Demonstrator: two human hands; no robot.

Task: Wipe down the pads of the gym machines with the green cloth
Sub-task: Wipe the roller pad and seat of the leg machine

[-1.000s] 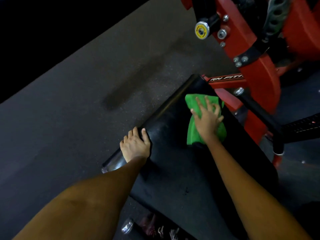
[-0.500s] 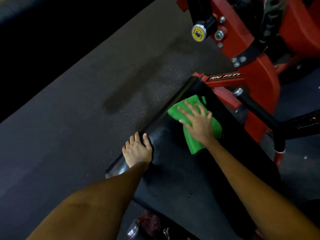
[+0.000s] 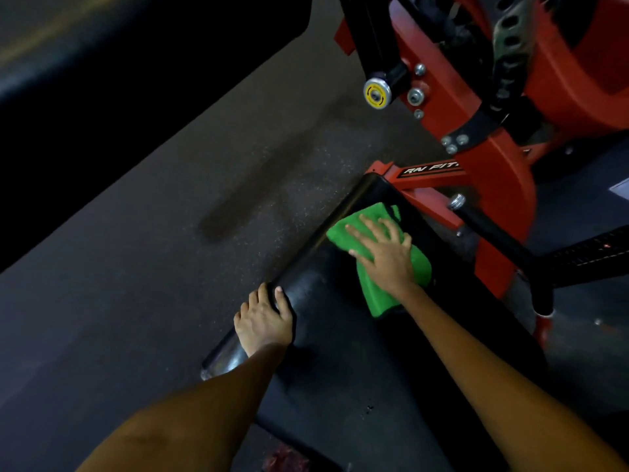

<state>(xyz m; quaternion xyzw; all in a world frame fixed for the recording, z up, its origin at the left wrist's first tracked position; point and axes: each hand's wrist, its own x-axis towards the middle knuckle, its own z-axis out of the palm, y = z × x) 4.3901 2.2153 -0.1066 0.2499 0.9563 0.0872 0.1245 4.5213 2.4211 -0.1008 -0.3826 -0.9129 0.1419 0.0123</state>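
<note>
A dark speckled floor point(image 3: 153, 250) spreads to the left of the black pad point(image 3: 357, 352). The red machine frame point(image 3: 493, 185) rises beyond the pad's far end. The green cloth point(image 3: 377, 264) lies on the pad's far part, under the flat, spread right hand point(image 3: 384, 253). The left hand point(image 3: 263, 320) grips the pad's left edge.

My right hand point(image 3: 384, 253) covers the middle of the cloth point(image 3: 377, 294), and my left fingers point(image 3: 253, 301) curl out of sight over the pad point(image 3: 340, 362) edge. The pad runs off the bottom of the frame, the red frame point(image 3: 503, 185) off the top and right (its label reads only "RN FIT"). Something reddish point(image 3: 284, 459) under the pad is too dark to identify.
</note>
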